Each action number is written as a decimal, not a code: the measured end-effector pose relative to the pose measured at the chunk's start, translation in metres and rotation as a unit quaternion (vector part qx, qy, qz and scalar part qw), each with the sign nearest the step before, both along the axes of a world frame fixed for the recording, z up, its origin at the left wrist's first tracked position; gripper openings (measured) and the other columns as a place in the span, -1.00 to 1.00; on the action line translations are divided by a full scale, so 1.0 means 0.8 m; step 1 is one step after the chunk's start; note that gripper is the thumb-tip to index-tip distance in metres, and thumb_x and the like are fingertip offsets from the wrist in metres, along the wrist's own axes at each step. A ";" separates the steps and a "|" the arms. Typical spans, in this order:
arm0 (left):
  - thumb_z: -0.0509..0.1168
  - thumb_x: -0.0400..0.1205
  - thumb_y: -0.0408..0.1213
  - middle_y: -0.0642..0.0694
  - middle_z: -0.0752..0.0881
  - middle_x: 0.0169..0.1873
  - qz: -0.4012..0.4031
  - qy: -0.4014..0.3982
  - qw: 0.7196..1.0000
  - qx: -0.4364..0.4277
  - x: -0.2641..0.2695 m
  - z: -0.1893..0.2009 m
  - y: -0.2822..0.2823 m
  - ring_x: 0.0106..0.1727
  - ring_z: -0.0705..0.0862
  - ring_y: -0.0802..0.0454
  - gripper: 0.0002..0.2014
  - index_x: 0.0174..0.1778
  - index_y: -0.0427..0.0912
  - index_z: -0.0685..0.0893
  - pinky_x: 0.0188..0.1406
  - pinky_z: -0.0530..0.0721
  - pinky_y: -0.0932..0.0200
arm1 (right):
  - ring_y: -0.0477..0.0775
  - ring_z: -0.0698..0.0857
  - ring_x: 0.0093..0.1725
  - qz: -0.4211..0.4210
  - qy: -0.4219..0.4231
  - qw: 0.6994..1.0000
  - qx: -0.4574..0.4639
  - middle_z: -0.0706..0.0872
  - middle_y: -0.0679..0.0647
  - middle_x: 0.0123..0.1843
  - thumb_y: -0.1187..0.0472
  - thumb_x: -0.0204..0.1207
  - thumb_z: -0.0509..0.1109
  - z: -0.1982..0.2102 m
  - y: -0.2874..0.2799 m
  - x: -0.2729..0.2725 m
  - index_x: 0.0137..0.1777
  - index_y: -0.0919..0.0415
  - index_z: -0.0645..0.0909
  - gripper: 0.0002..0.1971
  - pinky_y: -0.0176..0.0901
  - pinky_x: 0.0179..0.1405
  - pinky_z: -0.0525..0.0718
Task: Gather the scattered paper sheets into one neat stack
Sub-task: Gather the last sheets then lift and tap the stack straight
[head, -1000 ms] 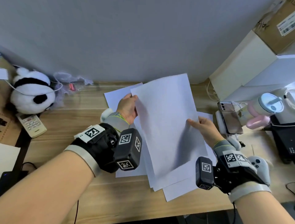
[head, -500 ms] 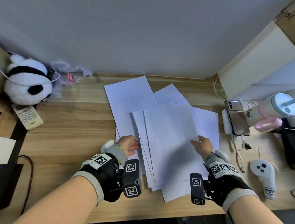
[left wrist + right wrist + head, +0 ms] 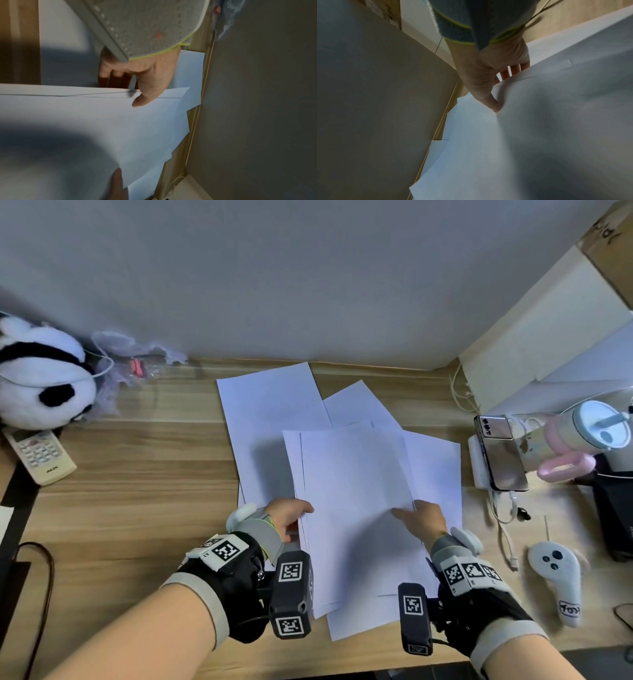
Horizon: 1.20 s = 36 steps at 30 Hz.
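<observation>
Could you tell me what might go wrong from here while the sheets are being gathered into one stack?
The right hand pinches the held sheets with its thumb on top, and the paper already puckers there in the right wrist view, so a crease may set. The left hand holds staggered edges, so the stack may stay uneven. A sweep for the far sheet or the right sheet could nudge the phone.

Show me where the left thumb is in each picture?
Head view: the left thumb is left of centre, lying on the left edge of the top sheets.
Left wrist view: it is in the middle, pressed on the top sheets, fingers tucked beneath.
Right wrist view: not in it; only the right hand shows.
Shared landmark: the wooden strip where desk meets wall.
</observation>
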<state>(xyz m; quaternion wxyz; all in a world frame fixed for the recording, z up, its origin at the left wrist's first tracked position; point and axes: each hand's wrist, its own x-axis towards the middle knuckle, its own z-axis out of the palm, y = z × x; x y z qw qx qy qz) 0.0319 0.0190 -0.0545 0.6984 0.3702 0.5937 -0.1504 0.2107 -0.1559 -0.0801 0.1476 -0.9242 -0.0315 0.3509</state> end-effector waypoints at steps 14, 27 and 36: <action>0.49 0.41 -0.29 -0.21 0.69 0.22 -0.056 -0.038 0.997 0.028 -0.003 -0.022 -0.023 0.32 0.66 -0.17 -0.44 0.32 -0.40 0.57 0.40 0.58 -0.09 | 0.18 0.71 -0.13 -0.077 0.189 0.958 0.200 0.74 0.14 -0.13 0.31 0.55 0.35 0.020 -0.013 -0.019 0.22 0.37 0.59 -0.73 -0.04 -0.02 0.68; 0.32 0.36 0.36 -0.21 0.56 0.45 -0.020 -0.076 0.997 -0.028 -0.018 0.012 0.005 0.41 0.56 -0.15 -0.09 0.52 -0.18 0.42 0.30 0.53 0.06 | 0.09 0.68 -0.34 -0.112 0.169 0.939 0.279 0.73 0.10 -0.29 0.39 0.55 0.32 0.051 -0.040 0.002 0.00 0.26 0.63 -0.90 -0.26 -0.45 0.69; 0.17 0.68 -0.04 -0.08 0.75 0.06 0.175 -0.113 0.978 -0.017 -0.031 -0.023 0.022 -0.33 0.75 0.08 -0.61 0.39 -0.11 0.48 -0.28 0.63 0.27 | 0.18 0.70 -0.29 -0.202 0.220 0.918 0.260 0.79 0.13 -0.37 0.34 0.47 0.42 0.038 -0.091 -0.010 -0.02 0.30 0.63 -0.89 -0.09 -0.25 0.65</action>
